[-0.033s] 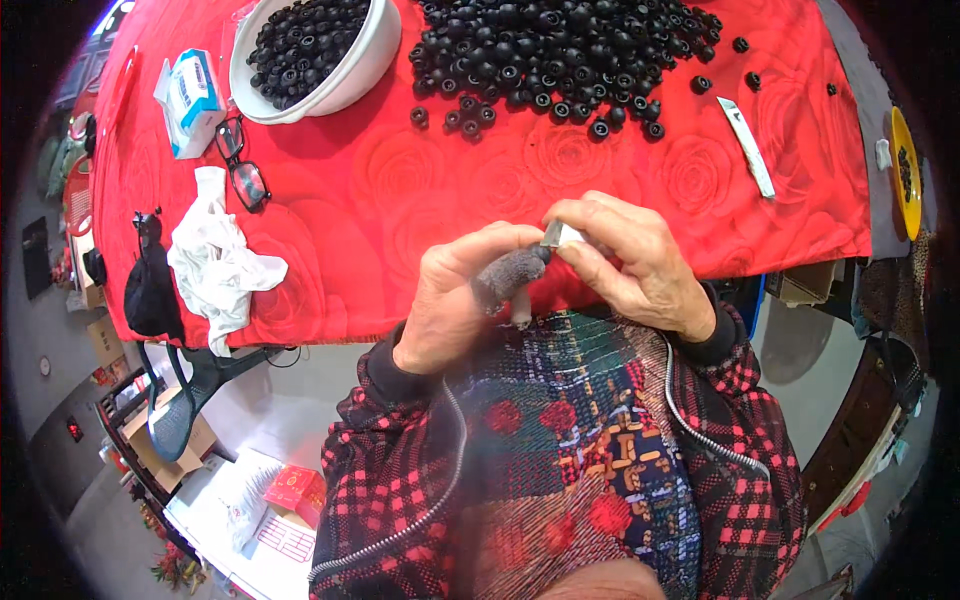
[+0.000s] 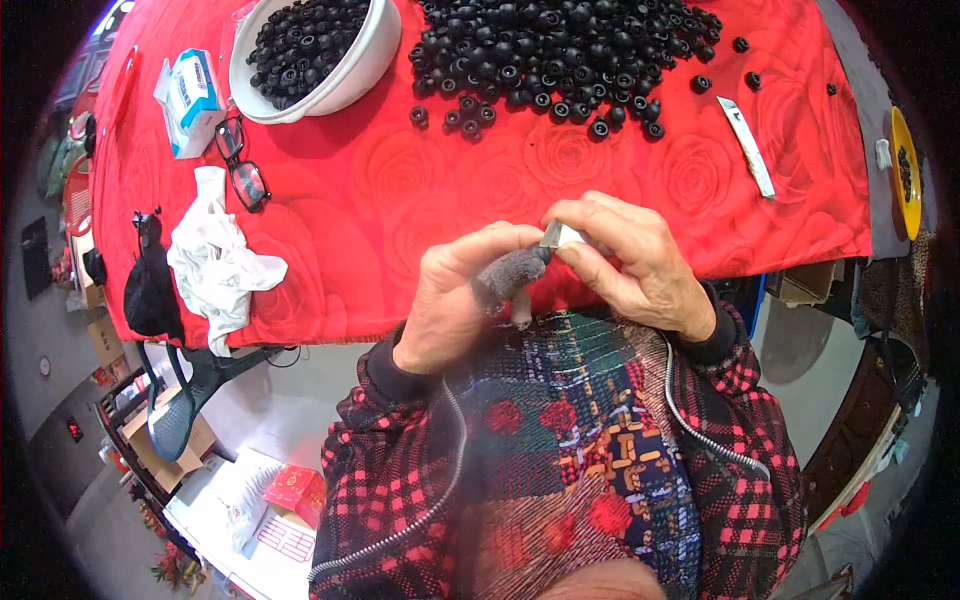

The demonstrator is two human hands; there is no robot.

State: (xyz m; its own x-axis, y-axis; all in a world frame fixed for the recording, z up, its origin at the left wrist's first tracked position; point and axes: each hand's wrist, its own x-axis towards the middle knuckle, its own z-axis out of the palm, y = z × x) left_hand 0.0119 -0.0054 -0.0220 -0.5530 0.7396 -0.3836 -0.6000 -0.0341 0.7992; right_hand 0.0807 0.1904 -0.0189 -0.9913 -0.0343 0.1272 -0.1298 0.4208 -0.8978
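Observation:
Close together over the near edge of the red tablecloth [image 2: 390, 240], my two hands meet at one small black round part [image 2: 543, 254]. My left hand [image 2: 445, 290] pinches this part between thumb and index finger, and fuzzy grey finger covers [image 2: 512, 275] sit on some of its fingers. In my right hand [image 2: 635, 262] is a short metal blade [image 2: 551, 235] with a white grip, clasped by thumb and fingers. The blade's edge lies against or just beside the black part; contact is hard to make out. A large pile of similar black parts [image 2: 560, 65] spreads beyond my hands.
A white bowl [image 2: 350, 85] of black parts stands at the far left. Near it are a tissue pack [image 2: 190, 105], glasses [image 2: 248, 183], a white cloth [image 2: 215, 260] and a black cap-like item [image 2: 150, 285]. Rightward lie a white strip [image 2: 746, 148] and a yellow plate [image 2: 902, 215].

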